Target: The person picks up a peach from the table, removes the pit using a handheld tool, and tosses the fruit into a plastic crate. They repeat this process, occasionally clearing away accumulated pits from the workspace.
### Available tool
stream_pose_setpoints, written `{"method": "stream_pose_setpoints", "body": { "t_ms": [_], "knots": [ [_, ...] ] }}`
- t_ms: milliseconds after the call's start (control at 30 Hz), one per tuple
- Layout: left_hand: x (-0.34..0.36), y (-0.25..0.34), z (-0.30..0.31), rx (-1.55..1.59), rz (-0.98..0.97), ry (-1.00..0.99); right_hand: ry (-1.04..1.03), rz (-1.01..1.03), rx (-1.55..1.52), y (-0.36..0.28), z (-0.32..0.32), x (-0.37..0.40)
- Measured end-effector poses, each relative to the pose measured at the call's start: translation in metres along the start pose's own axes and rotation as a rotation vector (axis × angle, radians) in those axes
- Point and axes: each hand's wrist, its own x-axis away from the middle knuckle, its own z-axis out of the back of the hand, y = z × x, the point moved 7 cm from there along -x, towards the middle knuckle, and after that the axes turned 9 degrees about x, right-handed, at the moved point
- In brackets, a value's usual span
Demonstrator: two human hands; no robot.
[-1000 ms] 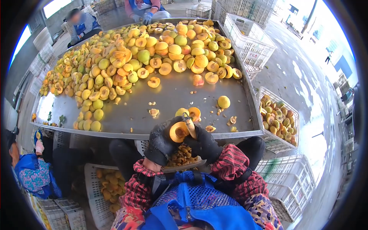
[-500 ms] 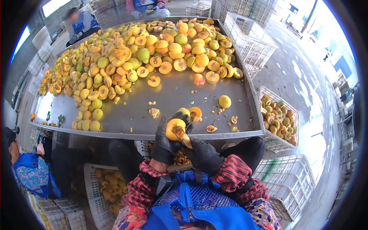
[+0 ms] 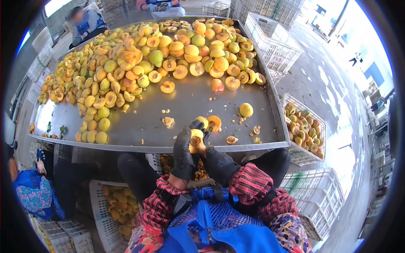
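Note:
My left hand (image 3: 183, 154), in a dark glove, is closed around a yellow peach half (image 3: 196, 135) just above the table's near edge. My right hand (image 3: 220, 165), also gloved, grips a small tool with a pale handle (image 3: 201, 149). The tool's tip is at the cut face of the peach, partly hidden by fingers. Just beyond my left fingertips lie a peach piece (image 3: 203, 121) and an orange cut half (image 3: 214, 123). A whole peach (image 3: 246, 110) rests farther right, among scattered pits and scraps.
The metal table (image 3: 139, 122) has a raised rim and a large heap of peaches (image 3: 126, 63). Crates of peaches stand right (image 3: 286, 101) and lower left (image 3: 96, 202). A white crate (image 3: 314, 189) is by my right knee. Co-workers sit at far left (image 3: 88, 25), top (image 3: 160, 6) and left (image 3: 33, 189).
The peach half has turned in my left hand, so less of its rounded side shows. My right hand with the tool has shifted slightly left, closer to it.

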Motion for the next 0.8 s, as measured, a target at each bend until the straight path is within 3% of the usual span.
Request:
{"method": "stream_pose_setpoints", "body": {
  "t_ms": [33, 100, 133, 200, 233, 300, 433, 567, 667, 800],
  "knots": [
    [0.0, 0.003, -0.001, -0.112, -0.048, -0.022, -0.004, 0.006, -0.007, -0.004, 0.002, -0.001],
    [-0.002, -0.003, 0.004, 0.076, 0.046, 0.051, -0.031, -0.035, -0.329, 0.011, -0.014, -0.012],
    [-0.003, -0.007, 0.006, 0.17, 0.094, 0.086, -0.051, -0.082, -0.643, 0.043, -0.042, -0.031],
    [-0.004, -0.011, 0.012, 0.19, 0.083, 0.112, -0.055, -0.045, -0.645, 0.042, -0.044, -0.034],
    [-0.004, -0.014, 0.016, 0.199, 0.081, 0.127, -0.04, 0.034, -0.334, 0.009, -0.021, -0.018],
    [-0.002, -0.018, 0.02, 0.252, 0.089, 0.145, -0.035, 0.098, -0.007, -0.009, -0.01, -0.011],
    [-0.004, -0.017, 0.017, 0.365, 0.091, 0.139, 0.027, 0.168, 0.103, -0.006, -0.008, -0.014],
    [-0.004, -0.004, 0.007, 0.327, 0.052, 0.152, 0.1, 0.132, 0.437, -0.01, -0.003, -0.014],
    [-0.005, -0.005, 0.012, 0.362, 0.024, 0.143, -0.001, 0.007, 0.402, -0.016, -0.001, -0.012],
    [-0.01, -0.006, 0.015, 0.403, 0.072, 0.106, 0.042, -0.005, 0.345, -0.01, 0.001, -0.014]
  ]
}}
